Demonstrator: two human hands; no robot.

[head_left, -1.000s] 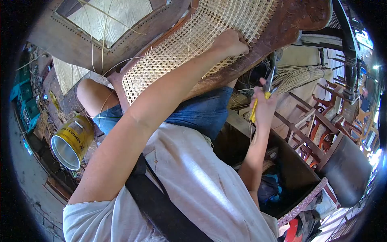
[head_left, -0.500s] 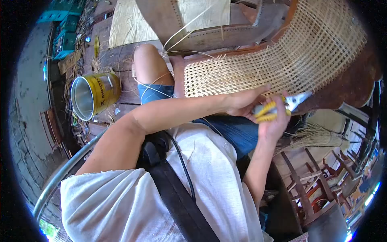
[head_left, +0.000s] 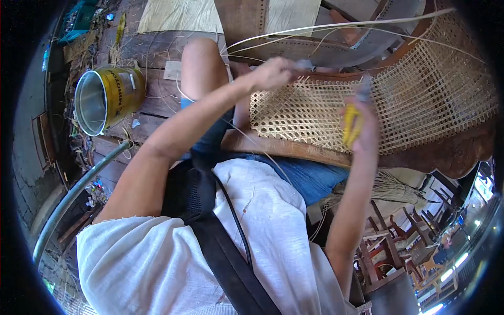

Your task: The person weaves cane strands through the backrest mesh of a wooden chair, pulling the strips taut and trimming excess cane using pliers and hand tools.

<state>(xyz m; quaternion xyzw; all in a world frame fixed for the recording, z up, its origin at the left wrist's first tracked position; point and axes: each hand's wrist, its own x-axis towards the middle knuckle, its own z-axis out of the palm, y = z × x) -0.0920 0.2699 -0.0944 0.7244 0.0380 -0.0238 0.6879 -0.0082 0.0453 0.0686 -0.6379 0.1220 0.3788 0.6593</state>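
Observation:
A woven cane panel [head_left: 310, 110] lies over a curved wooden chair frame [head_left: 291, 148] in front of me. My right hand [head_left: 364, 126] is wrapped round yellow-handled cutters [head_left: 353, 125], their metal jaws pointing up over the middle of the weave. At the panel's far left edge is my left hand [head_left: 274, 73], its fingers closed. A greyish, blurred object [head_left: 303, 64] sticks out of it, too smeared to name. Long loose cane strands [head_left: 336, 25] arch above the frame, beyond both hands.
To the left a yellow metal bucket [head_left: 123, 93] lies open toward me on the plank floor. A metal pipe [head_left: 79, 194] curves along the left. Wooden chair frames [head_left: 386, 247] and a bundle of cane strands [head_left: 386, 190] are at the lower right.
My hands, close together at the panel's near edge before, are now apart. The left has moved up and left to the far edge; the right has moved up over the weave with the cutters.

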